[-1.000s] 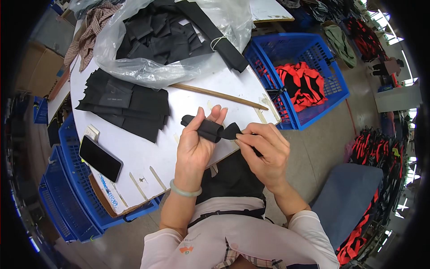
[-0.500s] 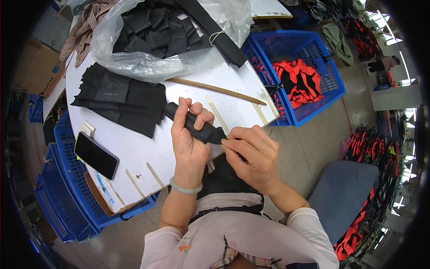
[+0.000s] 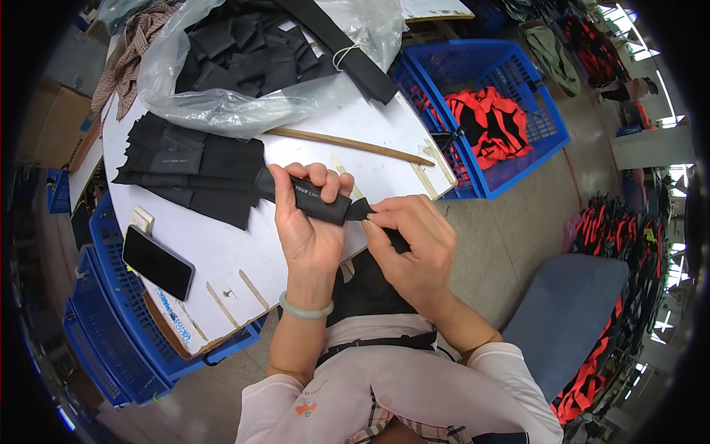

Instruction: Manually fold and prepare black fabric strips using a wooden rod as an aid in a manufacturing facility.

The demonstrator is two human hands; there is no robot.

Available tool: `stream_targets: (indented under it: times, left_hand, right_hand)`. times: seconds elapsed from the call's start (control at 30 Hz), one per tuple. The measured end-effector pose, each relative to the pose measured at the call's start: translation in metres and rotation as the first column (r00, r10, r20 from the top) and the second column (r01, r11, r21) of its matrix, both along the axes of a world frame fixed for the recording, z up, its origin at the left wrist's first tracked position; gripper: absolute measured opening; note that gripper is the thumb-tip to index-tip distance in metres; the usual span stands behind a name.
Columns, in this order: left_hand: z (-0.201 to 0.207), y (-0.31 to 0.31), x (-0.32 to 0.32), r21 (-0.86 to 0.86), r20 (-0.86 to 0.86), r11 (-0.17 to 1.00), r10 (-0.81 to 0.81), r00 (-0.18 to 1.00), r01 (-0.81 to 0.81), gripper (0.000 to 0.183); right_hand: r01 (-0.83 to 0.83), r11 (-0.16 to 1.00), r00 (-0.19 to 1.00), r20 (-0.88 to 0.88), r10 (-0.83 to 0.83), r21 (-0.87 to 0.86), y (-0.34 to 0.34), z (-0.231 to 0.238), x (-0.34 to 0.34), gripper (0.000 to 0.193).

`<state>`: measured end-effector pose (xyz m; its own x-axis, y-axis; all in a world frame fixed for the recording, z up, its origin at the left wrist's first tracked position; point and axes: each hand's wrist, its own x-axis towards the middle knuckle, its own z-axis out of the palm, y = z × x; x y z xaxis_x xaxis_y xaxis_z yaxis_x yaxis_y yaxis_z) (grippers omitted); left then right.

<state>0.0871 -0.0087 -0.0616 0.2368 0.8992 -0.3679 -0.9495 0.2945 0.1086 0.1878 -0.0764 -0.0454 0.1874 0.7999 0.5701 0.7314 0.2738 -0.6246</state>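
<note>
My left hand (image 3: 310, 240), with a pale bangle (image 3: 305, 309) at its wrist, is closed round a flat black fabric band (image 3: 316, 201) with light print on it. From the band's right end sticks out a short dark flap, and my right hand (image 3: 418, 248) pinches its tip between thumb and forefinger. A dark part also shows under the right fingers; I cannot tell whether it belongs to the band. Just left of my hands, a fanned stack of black fabric pieces (image 3: 214, 159) lies on the white table (image 3: 229, 255).
A clear plastic bag (image 3: 214, 111) with many black pieces lies at the far side, a wooden stick (image 3: 347, 144) before it. A phone (image 3: 157, 260) rests at left. Blue crates (image 3: 484, 181) stand at right, holding red-and-black fabric (image 3: 492, 129), and below left. A grey padded seat (image 3: 566, 325) is at lower right.
The black band has turned to lie flatter, its printed side now facing up. My left fingers have shifted a little left along with it. The right hand keeps its pinch at the end.
</note>
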Motion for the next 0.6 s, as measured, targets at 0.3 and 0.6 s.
stream_targets:
  times: [0.3, 0.6]
  left_hand:
    - [-0.019, 0.002, -0.004, -0.002, 0.272, 0.998, -0.060, 0.960, 0.063, 0.032]
    - [-0.011, -0.001, 0.000, 0.214, 0.016, 0.974, -0.079, 0.997, 0.074, 0.028]
  right_hand:
    - [-0.068, 0.998, 0.995, 0.069, 0.067, 0.012, 0.000, 0.000, -0.001, 0.012]
    - [-0.185, 0.968, 0.963, -0.230, 0.143, -0.172, 0.003, -0.013, -0.004, 0.017]
